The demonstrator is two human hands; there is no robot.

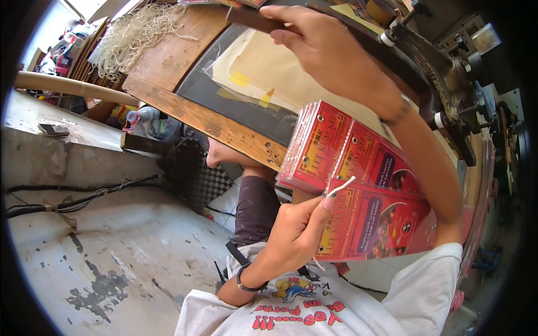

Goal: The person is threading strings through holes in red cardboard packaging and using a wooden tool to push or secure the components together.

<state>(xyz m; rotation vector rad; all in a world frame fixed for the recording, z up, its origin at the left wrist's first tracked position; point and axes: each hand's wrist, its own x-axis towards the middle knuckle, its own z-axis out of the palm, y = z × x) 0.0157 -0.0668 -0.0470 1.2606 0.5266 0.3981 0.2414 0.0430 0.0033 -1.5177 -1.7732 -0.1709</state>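
My left hand is closed, its thumb and fingers pinching the corner of a glossy red printed sheet in front of my shirt. A short white cord sticks up at the pinched corner, and its other end hangs below. Just beyond lies a stack of matching red sheets with metal eyelets, on the table's near edge. Farther off, my right hand is wrapped round a dark brown bar, slightly blurred. Whether that bar is loose or fixed to something cannot be made out.
A heap of white cords lies on the wooden table at the far left. A dark board with cream paper covers its middle. Dark metal machinery stands at the right. Cables run along the worn wall at left.
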